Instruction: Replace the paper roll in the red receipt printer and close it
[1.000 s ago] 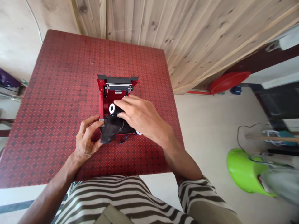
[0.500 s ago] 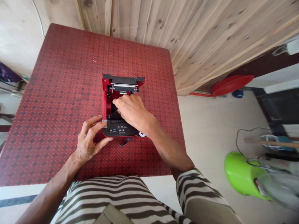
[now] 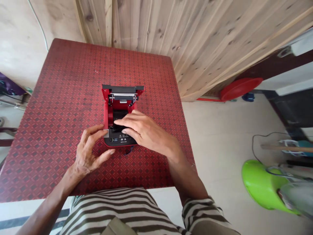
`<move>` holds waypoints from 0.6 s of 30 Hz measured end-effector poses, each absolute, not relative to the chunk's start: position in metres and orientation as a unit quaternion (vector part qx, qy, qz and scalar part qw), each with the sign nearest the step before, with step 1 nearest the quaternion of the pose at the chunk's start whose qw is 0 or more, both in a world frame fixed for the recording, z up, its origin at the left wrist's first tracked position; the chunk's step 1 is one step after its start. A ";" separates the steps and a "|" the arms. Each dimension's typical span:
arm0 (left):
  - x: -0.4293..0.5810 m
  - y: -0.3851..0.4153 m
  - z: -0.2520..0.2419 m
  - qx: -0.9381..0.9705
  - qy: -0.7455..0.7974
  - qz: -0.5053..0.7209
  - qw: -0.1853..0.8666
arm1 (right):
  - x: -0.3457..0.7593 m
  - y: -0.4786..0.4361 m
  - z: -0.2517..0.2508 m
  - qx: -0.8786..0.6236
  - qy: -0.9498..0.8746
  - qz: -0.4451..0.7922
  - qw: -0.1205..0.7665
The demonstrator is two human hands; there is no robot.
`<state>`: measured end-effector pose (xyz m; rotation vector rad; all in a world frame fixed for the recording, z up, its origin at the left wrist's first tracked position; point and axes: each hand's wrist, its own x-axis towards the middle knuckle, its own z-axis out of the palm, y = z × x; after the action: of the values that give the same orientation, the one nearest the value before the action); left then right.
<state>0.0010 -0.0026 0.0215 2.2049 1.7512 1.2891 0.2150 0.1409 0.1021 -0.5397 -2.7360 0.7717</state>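
Observation:
A small red and black label printer (image 3: 121, 139) stands on the table with its lid (image 3: 123, 88) raised, showing a roller under the lid. Inside its red-walled compartment lies a dark, glossy black part (image 3: 119, 115), partly covered by my hand. My right hand (image 3: 149, 132) reaches over from the right, fingers stretched out, the fingertips resting at the black part and the thumb by the front panel. At the left front corner, my left hand (image 3: 91, 147) has its fingers spread. Its fingertips touch the grey corner piece (image 3: 106, 133), while the thumb is apart from the front edge.
The printer sits on a red patterned table (image 3: 70, 98) beside a wooden plank wall (image 3: 151, 29). A dark strap (image 3: 128, 150) pokes out at the printer's front. On the floor to the right are a green plastic stool or tub (image 3: 256, 182) and a red basin (image 3: 241, 88).
My right hand has drawn back toward the front right, uncovering the black part in the compartment. My left thumb has come off the printer's front edge. The camera view has shifted slightly.

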 end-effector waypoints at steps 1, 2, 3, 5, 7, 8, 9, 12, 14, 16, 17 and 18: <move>-0.001 -0.002 0.028 0.715 0.566 0.410 0.029 | 0.214 0.139 0.099 -0.188 -0.937 0.262 0.131; -0.003 0.000 0.035 0.717 0.565 0.405 0.033 | 0.214 0.137 0.096 -0.190 -0.936 0.260 0.141; -0.006 0.003 0.042 0.720 0.564 0.403 0.033 | 0.213 0.135 0.093 -0.194 -0.935 0.255 0.154; -0.012 0.015 0.057 0.726 0.558 0.402 0.018 | 0.213 0.131 0.088 -0.204 -0.933 0.236 0.182; -0.018 0.035 0.072 0.725 0.551 0.414 -0.015 | 0.215 0.127 0.085 -0.213 -0.933 0.206 0.205; -0.021 0.047 0.078 0.722 0.553 0.414 -0.031 | 0.216 0.124 0.084 -0.219 -0.934 0.188 0.213; -0.024 0.060 0.083 0.721 0.554 0.414 -0.049 | 0.217 0.122 0.083 -0.223 -0.935 0.170 0.218; -0.028 0.099 0.091 0.722 0.560 0.405 -0.038 | 0.219 0.115 0.079 -0.234 -0.936 0.114 0.237; -0.028 0.116 0.090 0.730 0.560 0.392 0.021 | 0.219 0.112 0.076 -0.233 -0.937 0.074 0.251; -0.026 0.121 0.087 0.736 0.552 0.385 0.070 | 0.220 0.109 0.074 -0.227 -0.938 0.032 0.260; -0.024 0.118 0.086 0.739 0.547 0.385 0.081 | 0.220 0.108 0.074 -0.221 -0.939 0.012 0.262; -0.023 0.113 0.084 0.742 0.542 0.384 0.084 | 0.220 0.106 0.073 -0.216 -0.941 -0.006 0.261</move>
<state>-0.0231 0.1133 0.0836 2.2151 1.6187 1.1471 0.2196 0.1058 0.0734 -0.5847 -2.5465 -0.0153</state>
